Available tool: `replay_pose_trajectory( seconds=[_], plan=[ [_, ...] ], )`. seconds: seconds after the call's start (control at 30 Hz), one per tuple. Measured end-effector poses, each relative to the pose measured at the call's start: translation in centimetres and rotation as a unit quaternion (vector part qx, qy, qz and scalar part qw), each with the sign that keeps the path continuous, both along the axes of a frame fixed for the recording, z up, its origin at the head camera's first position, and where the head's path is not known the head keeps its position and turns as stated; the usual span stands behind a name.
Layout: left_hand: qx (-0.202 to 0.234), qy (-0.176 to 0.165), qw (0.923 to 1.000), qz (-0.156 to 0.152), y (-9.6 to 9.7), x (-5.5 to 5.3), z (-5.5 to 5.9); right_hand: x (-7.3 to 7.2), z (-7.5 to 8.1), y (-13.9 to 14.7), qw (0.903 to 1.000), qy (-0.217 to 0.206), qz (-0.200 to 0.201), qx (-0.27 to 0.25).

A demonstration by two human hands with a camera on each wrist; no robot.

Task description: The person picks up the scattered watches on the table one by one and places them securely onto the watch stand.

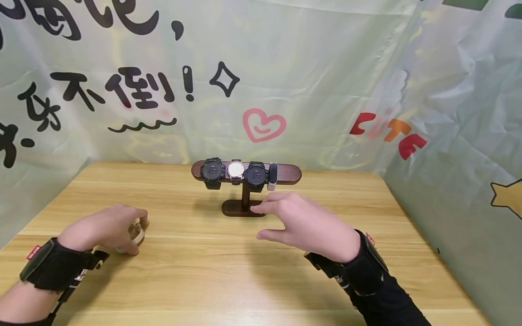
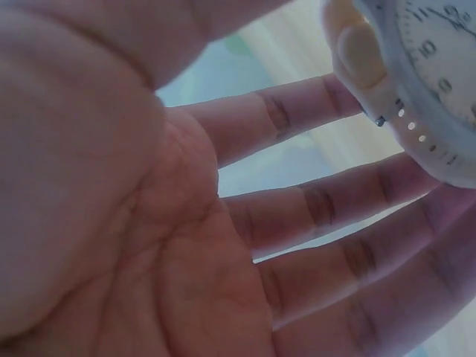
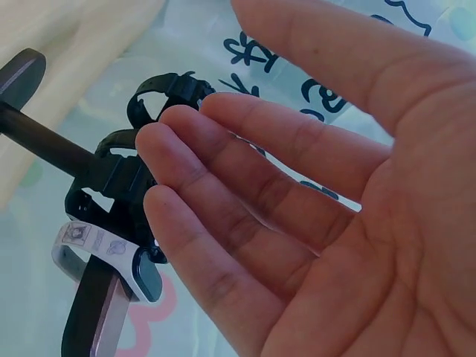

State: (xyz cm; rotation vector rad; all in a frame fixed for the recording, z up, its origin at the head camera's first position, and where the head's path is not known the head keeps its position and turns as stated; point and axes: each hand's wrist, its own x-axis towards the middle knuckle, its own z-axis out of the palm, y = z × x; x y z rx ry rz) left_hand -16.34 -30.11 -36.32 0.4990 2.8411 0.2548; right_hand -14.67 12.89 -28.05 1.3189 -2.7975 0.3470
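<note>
On the left of the table my left hand point(image 1: 102, 228) pinches a white wristwatch point(image 1: 137, 232) between thumb and fingers. Its round dial point(image 2: 448, 63) with black numerals shows large in the left wrist view, fingertips against its edge. My right hand point(image 1: 306, 224) hovers with relaxed fingers in front of a dark wooden watch stand point(image 1: 290, 174), holding nothing. Along the stand's bar sit a black watch point(image 1: 212, 170), a watch with a bright pale dial point(image 1: 236, 170), a second black watch point(image 1: 256, 175) and a white fitness band point(image 3: 104, 247) with a dark screen.
The light wooden table point(image 1: 195, 276) ends at a pale printed cloth point(image 1: 326, 81) behind and at both sides. The stand's oval base point(image 1: 232, 208) rests near the table's back, partly behind my right fingertips.
</note>
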Motion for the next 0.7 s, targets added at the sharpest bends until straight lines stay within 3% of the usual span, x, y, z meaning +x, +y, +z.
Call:
replay_pose_trajectory(
  seconds=[0.23,0.7],
  plan=[
    [0.026,0.013,0.9995,-0.008,0.4,0.1,0.1,0.0,-0.3,-0.2,0.9998,-0.014,0.011,-0.004],
    [0.132,0.017,0.9869,-0.092,1.7,0.0,1.0,0.1,-0.4,-0.5,0.9995,-0.029,0.007,0.006]
  ],
)
